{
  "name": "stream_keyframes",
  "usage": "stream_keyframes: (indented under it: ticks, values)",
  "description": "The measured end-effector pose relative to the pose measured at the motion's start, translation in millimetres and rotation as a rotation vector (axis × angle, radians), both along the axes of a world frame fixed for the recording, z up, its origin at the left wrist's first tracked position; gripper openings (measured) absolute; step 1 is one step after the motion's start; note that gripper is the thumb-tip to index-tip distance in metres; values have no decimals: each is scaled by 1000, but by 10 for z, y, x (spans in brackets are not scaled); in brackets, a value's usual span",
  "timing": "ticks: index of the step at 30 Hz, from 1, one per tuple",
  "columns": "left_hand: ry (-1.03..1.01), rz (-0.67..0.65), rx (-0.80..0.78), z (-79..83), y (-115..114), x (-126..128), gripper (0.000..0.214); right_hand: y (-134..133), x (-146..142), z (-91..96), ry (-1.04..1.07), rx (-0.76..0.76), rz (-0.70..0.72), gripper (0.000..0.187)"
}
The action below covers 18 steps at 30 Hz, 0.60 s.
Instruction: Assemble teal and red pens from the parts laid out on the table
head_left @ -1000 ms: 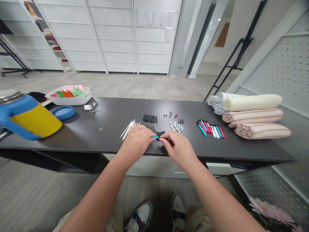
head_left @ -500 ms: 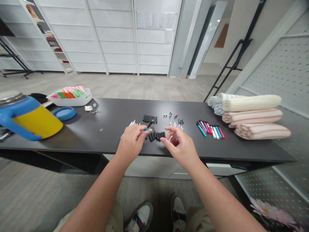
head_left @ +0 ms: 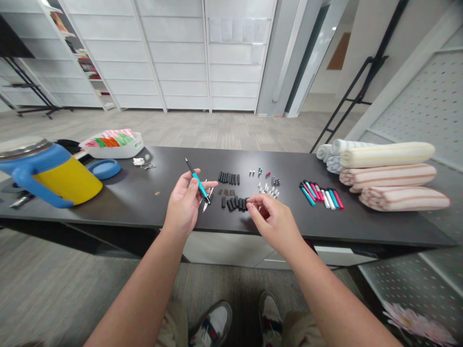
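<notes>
A teal pen barrel [head_left: 199, 184] with a black front section and tip lies across the fingers of my left hand [head_left: 183, 200]. The thumb presses it, tip pointing up and away, above the table. My right hand [head_left: 272, 216] is low over the table with thumb and forefinger pinched at the right end of a row of short black grips [head_left: 235, 203], closed on the endmost one. White refills [head_left: 205, 208] lie partly hidden beneath my left hand. Small brown-looking springs [head_left: 228, 192] and a second row of black tubes [head_left: 229, 178] lie beyond the grips.
Small white and metal parts [head_left: 268, 189] lie right of centre. Teal, pink and white pen barrels [head_left: 321, 195] stand in a group farther right, before rolled towels [head_left: 394, 173]. At left are a blue-yellow jug [head_left: 68, 176], its blue lid [head_left: 104, 168] and a white basket [head_left: 117, 152].
My left hand has moved left and turned palm up, bringing the teal pen barrel into full view. My right hand's fingers have closed at the end of the row of black grips.
</notes>
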<state>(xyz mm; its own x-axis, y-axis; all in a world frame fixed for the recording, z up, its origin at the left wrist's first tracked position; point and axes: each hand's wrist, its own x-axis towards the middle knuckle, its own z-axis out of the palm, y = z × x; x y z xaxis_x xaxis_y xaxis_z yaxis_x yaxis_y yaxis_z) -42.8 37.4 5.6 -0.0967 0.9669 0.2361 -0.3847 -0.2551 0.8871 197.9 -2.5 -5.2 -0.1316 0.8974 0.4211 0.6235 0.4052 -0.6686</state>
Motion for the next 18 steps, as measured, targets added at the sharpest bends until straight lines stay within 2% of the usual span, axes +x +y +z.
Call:
stream_keyframes:
  ticks: [6,9,11,13,15,17,18]
  values:
    - [-10,24,27,-8,14,-1,21,0,6,-4,-31,39,20,14]
    - [-6,74,61,40,43,-70,9,1,12,-8,-42,42,22,13]
    - [84,140,83,99,41,-159,6,1,14,-7,-44,44,24,12]
    - [316,254,100,171,14,-263,11,2,13,-4,-44,46,28,12]
    - [689,391,68,241,-22,-347,19,5,6,-1,-48,46,29,12]
    - [1020,417,21,296,-38,-379,25,11,-5,2,-56,49,26,12]
    - [1133,370,5,316,-30,-370,27,14,-12,4,-62,50,24,12]
